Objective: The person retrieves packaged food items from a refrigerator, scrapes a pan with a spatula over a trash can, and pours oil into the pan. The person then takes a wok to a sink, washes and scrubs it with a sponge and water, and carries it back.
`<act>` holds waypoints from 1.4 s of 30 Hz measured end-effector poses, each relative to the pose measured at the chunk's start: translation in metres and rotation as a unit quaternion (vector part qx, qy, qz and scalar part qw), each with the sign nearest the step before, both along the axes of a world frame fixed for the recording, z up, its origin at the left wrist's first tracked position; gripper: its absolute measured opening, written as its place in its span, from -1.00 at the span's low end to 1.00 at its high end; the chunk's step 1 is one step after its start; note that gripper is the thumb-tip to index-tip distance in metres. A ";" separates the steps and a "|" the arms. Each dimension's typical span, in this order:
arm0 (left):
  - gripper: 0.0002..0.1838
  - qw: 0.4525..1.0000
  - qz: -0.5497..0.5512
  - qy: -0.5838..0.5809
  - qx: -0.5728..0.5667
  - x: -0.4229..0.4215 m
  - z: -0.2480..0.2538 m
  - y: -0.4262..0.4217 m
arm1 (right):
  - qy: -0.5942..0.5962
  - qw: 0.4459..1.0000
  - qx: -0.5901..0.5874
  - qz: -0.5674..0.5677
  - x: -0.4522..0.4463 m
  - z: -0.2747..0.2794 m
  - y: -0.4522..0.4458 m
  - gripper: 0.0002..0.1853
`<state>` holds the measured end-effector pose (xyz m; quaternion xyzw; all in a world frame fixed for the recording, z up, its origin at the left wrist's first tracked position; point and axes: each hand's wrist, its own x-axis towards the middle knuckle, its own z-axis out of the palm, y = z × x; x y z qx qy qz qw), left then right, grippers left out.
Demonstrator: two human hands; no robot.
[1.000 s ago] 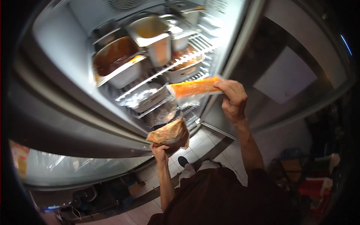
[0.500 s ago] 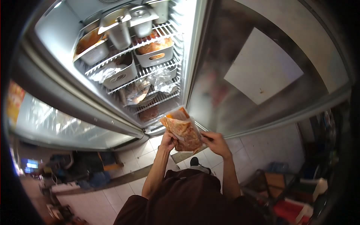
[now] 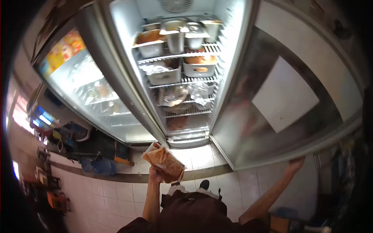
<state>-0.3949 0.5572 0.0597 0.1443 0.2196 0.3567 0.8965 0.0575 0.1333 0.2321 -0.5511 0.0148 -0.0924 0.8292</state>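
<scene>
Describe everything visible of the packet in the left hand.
The packet looks like clear, crinkled plastic around orange-brown contents, too blurred to identify. It tilts down to the right, held before the open fridge by the left hand, which grips its lower left side. A pale, orange-marked edge shows at upper left, possibly another packet.
</scene>
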 end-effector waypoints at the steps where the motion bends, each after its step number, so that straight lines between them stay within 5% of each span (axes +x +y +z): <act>1: -0.44 1.000 0.002 -0.031 0.002 -0.018 -0.006 0.003 | -0.039 0.999 0.009 0.031 -0.015 0.000 -0.003 -0.32; 3: -0.49 0.998 0.014 -0.015 0.052 -0.064 0.007 0.009 | -0.032 0.994 0.011 0.100 -0.051 -0.037 -0.031 -0.37; 4: -0.49 0.998 0.043 -0.033 0.027 -0.085 -0.001 0.012 | -0.013 0.992 -0.084 0.096 -0.056 -0.082 -0.065 -0.38; 7: -0.50 0.992 0.114 -0.052 0.000 -0.122 0.017 0.014 | 0.099 0.964 -0.241 0.055 -0.098 -0.107 -0.048 -0.43; 10: -0.40 0.990 0.107 0.011 0.094 -0.159 0.018 0.024 | 0.133 0.910 -0.373 0.125 -0.132 -0.127 0.015 -0.49; 13: -0.36 0.993 0.107 -0.018 0.041 -0.190 0.008 0.036 | 0.028 0.831 -0.480 0.279 -0.167 -0.134 0.106 -0.54; 15: -0.32 0.992 0.110 -0.005 0.059 -0.194 0.016 0.040 | -0.135 0.769 -0.456 0.426 -0.190 -0.111 0.185 -0.57; 16: -0.31 0.993 0.096 -0.022 0.059 -0.197 0.012 0.040 | -0.195 0.676 -0.511 0.495 -0.230 -0.018 0.249 -0.59; 17: -0.30 0.995 0.072 -0.035 0.059 -0.198 0.012 0.042 | -0.012 0.739 -0.228 0.633 -0.257 0.009 0.290 -0.55; 20: -0.35 0.993 0.029 -0.055 0.097 -0.185 0.012 0.037 | -0.134 0.729 -0.223 0.633 -0.298 0.030 0.351 -0.25; 21: -0.35 0.998 0.026 -0.037 0.033 -0.185 -0.008 0.039 | -0.154 0.735 -0.182 0.635 -0.309 0.036 0.364 -0.23; 22: -0.33 0.996 0.004 0.022 0.088 -0.185 -0.018 0.033 | -0.198 0.741 -0.181 0.615 -0.311 0.033 0.376 -0.28; 23: -0.38 0.997 -0.019 -0.011 0.073 -0.174 -0.020 0.030 | -0.220 0.698 -0.273 0.625 -0.304 0.028 0.377 -0.34; 25: -0.40 0.986 -0.031 0.125 0.110 -0.150 -0.046 0.030 | -0.251 0.705 -0.288 0.598 -0.298 0.031 0.353 -0.41; 28: -0.42 0.992 -0.115 0.023 0.040 -0.075 -0.014 0.003 | -0.254 0.717 -0.346 0.549 -0.258 -0.021 0.287 -0.42; 31: -0.43 0.955 -0.241 0.013 0.174 0.026 -0.001 -0.023 | -0.146 0.742 -0.429 0.493 -0.202 -0.065 0.181 -0.48; 33: -0.37 0.885 -0.299 0.158 0.321 0.099 0.006 -0.049 | -0.039 0.766 -0.438 0.470 -0.164 -0.075 0.101 -0.50; 35: -0.32 0.948 -0.295 0.051 0.109 0.192 0.035 -0.107 | 0.079 0.787 -0.405 0.458 -0.123 -0.071 0.024 -0.53; 39: -0.34 0.880 -0.444 -0.056 0.157 0.345 0.020 -0.214 | 0.031 0.888 -0.299 0.349 -0.047 -0.078 -0.124 -0.59; 41: -0.36 0.892 -0.446 0.014 0.073 0.412 0.054 -0.296 | 0.034 0.915 -0.285 0.285 -0.009 -0.062 -0.182 -0.59; 42: -0.37 0.865 -0.487 0.005 0.120 0.444 0.058 -0.326 | 0.046 0.926 -0.275 0.255 0.008 -0.047 -0.205 -0.59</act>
